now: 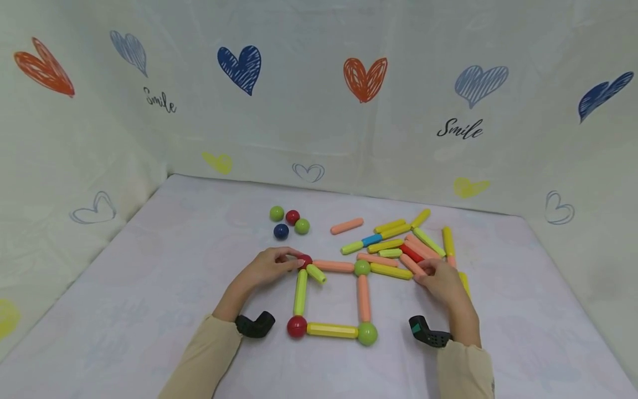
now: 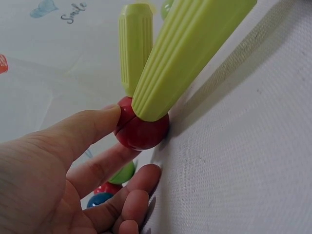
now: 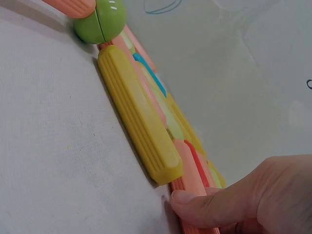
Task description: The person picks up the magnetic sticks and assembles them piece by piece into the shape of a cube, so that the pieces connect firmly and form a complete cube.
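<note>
The left hand point(image 1: 269, 268) is pinching a red ball point(image 1: 305, 262), with room to the worktop's point(image 1: 129, 310) left edge; the right hand point(image 1: 443, 284), nearer the right edge, is gripping a pink stick point(image 1: 411, 264).

Over on the white cloth-covered bench point(image 1: 214, 233), a multicoloured plastic rod-and-ball square point(image 1: 332, 331) spreads before and right of the left grip point(image 1: 266, 266); glossy red, green and blue balls point(image 1: 292, 217) sit behind that grip, multicoloured plastic rods point(image 1: 391, 245) behind and left of the right grip point(image 1: 441, 282).
</note>
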The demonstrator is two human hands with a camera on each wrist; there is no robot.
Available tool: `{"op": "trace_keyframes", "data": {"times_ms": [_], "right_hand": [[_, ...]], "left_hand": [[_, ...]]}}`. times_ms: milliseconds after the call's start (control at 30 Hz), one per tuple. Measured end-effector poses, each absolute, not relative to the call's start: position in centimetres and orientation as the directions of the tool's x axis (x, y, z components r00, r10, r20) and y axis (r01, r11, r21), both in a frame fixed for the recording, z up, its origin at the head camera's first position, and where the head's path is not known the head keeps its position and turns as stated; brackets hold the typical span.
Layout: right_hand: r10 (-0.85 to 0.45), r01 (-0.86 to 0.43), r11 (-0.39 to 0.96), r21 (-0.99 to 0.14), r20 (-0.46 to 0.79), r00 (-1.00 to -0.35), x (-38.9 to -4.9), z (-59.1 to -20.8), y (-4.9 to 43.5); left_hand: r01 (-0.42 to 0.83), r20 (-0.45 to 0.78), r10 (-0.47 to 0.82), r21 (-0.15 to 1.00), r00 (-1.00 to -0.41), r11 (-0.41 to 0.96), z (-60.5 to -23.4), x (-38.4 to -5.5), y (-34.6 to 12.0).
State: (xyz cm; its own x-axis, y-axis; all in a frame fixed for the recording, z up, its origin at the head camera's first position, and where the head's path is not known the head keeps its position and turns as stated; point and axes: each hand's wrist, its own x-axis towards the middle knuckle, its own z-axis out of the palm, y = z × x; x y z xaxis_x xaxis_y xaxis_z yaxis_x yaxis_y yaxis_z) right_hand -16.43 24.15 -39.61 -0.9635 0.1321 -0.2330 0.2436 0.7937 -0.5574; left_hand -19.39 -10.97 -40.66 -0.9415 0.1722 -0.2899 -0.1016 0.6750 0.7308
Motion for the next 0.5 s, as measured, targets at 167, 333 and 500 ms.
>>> {"op": "trace_keyframes", "data": {"times_ms": [167,333,500], "right_hand": [[0.13,0.237,0.81,-0.537,-0.23,-0.964,-16.53,-39.61,24.18],[0.115,0.221,0.816,-0.535,-0.224,-0.968,-16.45,-39.58,24.26],[0.11,0.218,0.802,-0.556,-0.222,-0.969,-16.3,-39.25,24.18]], "left_hand": [[-0.096,-0.287,0.176,0.729,-0.942,0.678,-40.76,-19.43,-11.08],[-0.091,-0.286,0.184,0.734,-0.94,0.673,-40.81,-19.45,-11.17],[-0.095,-0.287,0.184,0.739,-0.94,0.667,-40.79,-19.47,-11.17]]}}
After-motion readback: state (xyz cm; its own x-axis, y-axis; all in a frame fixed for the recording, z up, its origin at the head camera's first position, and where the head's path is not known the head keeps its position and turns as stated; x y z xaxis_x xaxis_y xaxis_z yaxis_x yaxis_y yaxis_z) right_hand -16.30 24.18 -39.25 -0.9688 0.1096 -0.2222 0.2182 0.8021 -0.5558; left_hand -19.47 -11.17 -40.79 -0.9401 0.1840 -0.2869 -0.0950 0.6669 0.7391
